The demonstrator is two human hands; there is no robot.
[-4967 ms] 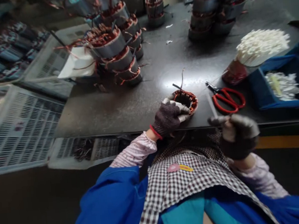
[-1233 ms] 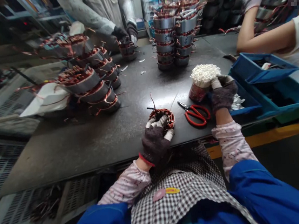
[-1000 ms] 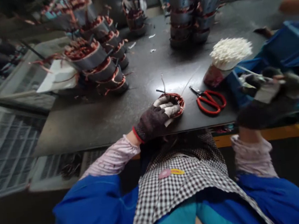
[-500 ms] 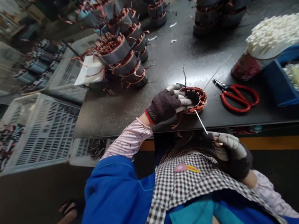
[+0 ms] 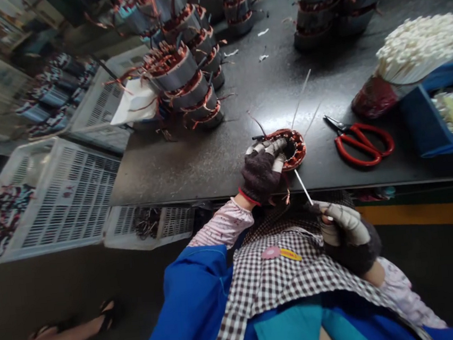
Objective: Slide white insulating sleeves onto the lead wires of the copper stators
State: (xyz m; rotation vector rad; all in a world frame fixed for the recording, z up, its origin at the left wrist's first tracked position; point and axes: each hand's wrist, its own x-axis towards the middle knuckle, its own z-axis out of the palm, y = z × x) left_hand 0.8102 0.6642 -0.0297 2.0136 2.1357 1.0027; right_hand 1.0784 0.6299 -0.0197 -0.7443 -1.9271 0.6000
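A ring-shaped motor stator with copper windings lies near the front edge of the dark table. My left hand, in a dark glove with pale wrapped fingertips, grips its left side, fingers curled over into the central hole. A dark lead sticks out at its upper left. From the stator's near side a thin white cord runs straight down over the table edge to my right hand. That gloved hand is closed on the cord's end, in front of the checked apron. Two thin pale strands extend from the stator's far side.
Red-handled scissors lie to the right. Behind them stand a bundle of white cords in a reddish container and a blue bin. Stacked stators rise at the back left, others at back right. Plastic crates stand left; another person's leg shows below.
My left hand has shifted right and turned, its fingers now curled deeper into the stator, which has rotated. The right hand keeps the cord stretched, nearly in place.
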